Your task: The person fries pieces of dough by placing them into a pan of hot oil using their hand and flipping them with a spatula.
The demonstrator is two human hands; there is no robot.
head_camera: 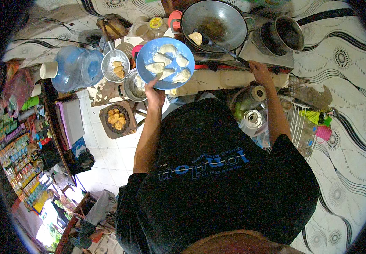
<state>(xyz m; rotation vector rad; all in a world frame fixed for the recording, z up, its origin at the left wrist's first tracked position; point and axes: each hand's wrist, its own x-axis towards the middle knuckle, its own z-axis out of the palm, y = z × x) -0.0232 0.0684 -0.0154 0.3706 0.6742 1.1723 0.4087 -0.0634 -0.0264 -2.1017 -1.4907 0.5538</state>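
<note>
My left hand [154, 93] grips the near rim of a blue plate [142, 57] that bears several pale, floured dough pieces [155, 67]. In my right hand [259, 72] is the handle of a dark spatula [226, 50], its blade inside a large wok [233, 23]. One light-golden fried piece [195, 38] lies on or against the blade at the wok's left side. Left of the plate, a perforated metal strainer [106, 71] holds several browned pieces [118, 68]. A metal pot [130, 90] with white contents is partly hidden under the plate.
A dark woven basket [126, 116] of golden fried pieces sits on a stool [108, 131] at the lower left. A large blue water bottle [78, 68] lies left of the strainer. Metal pots [288, 33] stand right of the wok, lidded jars [156, 23] behind the plate. A white dish rack [297, 123] is at right.
</note>
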